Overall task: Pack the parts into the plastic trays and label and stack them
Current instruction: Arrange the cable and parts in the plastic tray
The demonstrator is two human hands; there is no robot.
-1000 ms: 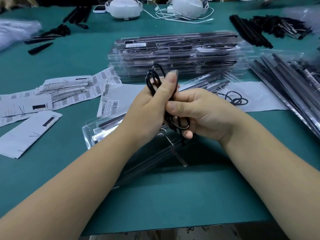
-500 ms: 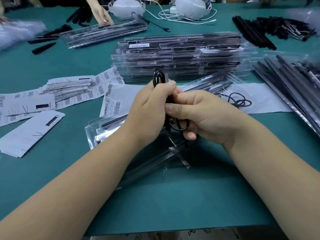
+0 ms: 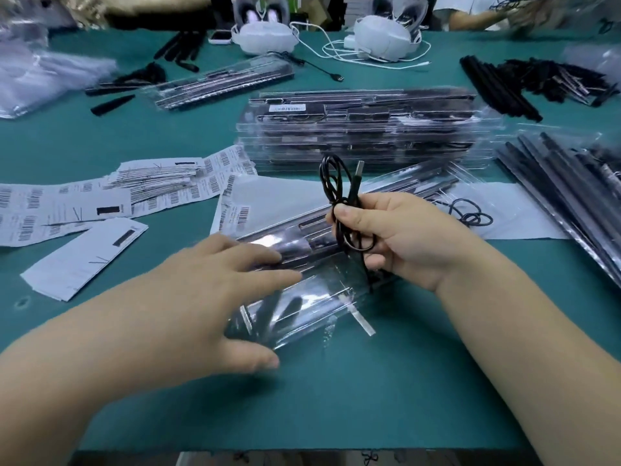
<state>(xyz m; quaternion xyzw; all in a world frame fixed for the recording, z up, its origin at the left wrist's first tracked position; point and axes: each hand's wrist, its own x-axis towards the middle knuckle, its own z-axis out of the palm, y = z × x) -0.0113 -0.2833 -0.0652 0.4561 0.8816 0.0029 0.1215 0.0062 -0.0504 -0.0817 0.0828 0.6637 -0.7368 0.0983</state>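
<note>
Fingers of the right hand (image 3: 400, 237) curl round a coiled black cable (image 3: 342, 200), thumb pressed across the bundle, so that its loops and a metal-tipped plug stand up above the fist while a short tail hangs below. That hand hovers over the far half of a clear plastic tray (image 3: 302, 280), which lies slantwise on the green counter (image 3: 336, 398) directly in front of the person, with dark slim parts visible through its glossy surface. The left hand (image 3: 215, 297) is spread flat with straight fingers resting on the near-left part of the same tray, holding nothing; it is motion-blurred. Behind the tray lies a white sheet (image 3: 268, 196) with barcode stickers at its left edge, and a second loose black cable (image 3: 470, 215) rests on white paper to the right. Further back sits a stack of filled trays (image 3: 363, 129), the top one bearing a small white label. To the left, barcode label strips (image 3: 111, 193) are scattered in a heap, with a separate pile of white slips (image 3: 84, 260) nearer the person. Long dark parts in clear sleeves (image 3: 571, 196) fill the right edge, and a heap of black rods (image 3: 504, 85) lies at the far right. Another packed tray (image 3: 221, 84) lies far left, beyond which two white headsets (image 3: 265, 37) sit with white cords.
</note>
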